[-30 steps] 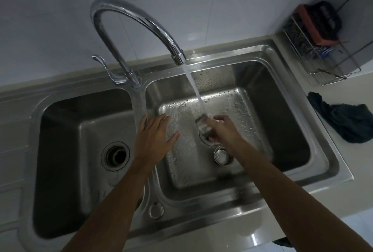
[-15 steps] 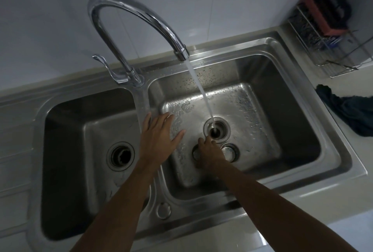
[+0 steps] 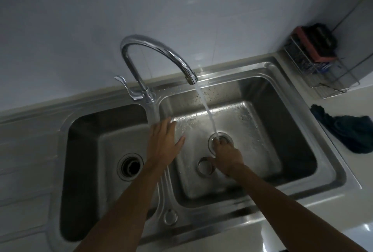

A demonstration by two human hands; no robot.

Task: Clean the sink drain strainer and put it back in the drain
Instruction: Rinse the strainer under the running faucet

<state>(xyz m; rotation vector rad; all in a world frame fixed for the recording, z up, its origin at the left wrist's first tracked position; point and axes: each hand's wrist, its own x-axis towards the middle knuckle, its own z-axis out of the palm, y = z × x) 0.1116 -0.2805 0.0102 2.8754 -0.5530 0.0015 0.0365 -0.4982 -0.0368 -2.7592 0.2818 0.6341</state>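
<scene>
Water runs from the chrome faucet (image 3: pixel 157 54) straight onto the drain (image 3: pixel 220 140) of the right basin of a steel double sink (image 3: pixel 321 144). My right hand (image 3: pixel 227 158) reaches down onto that drain, fingertips inside its ring under the stream. The strainer is hidden beneath the fingers, so I cannot tell whether they grip it. A round metal piece (image 3: pixel 205 166) lies on the basin floor just left of that hand. My left hand (image 3: pixel 163 142) rests flat and open on the divider between the basins, holding nothing.
The left basin has an open drain (image 3: pixel 130 166). A round cap (image 3: pixel 170 216) sits on the front of the divider. A dark cloth (image 3: pixel 347 132) lies on the counter to the right. Behind it, a wire rack (image 3: pixel 321 66) holds sponges.
My right hand held the strainer up under the stream a second ago and has since dropped to the basin floor and reached onto the drain. The left hand stayed on the divider.
</scene>
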